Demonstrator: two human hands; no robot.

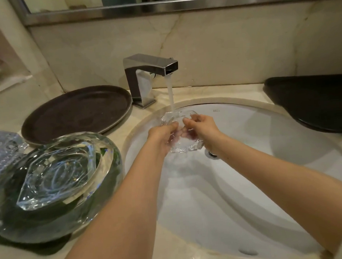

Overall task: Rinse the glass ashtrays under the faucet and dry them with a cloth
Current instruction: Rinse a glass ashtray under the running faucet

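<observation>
Here, both hands [162,138] [202,127] around wet ashtray [183,134].

Both forearms bare, reaching forward and converging toward the middle of the view. Left hand [163,137] came in from lower left, back of hand up, fingers curled under and thumb laid across the top of the ashtray [183,132] it gripped. Right hand [203,127] entered from lower right, wrist bent inward, fingertips and thumb pinching the same ashtray's far edge. The two hands sat close together, thumbs nearly meeting. A pale sleeve edge showed at the right arm's lower end.
</observation>
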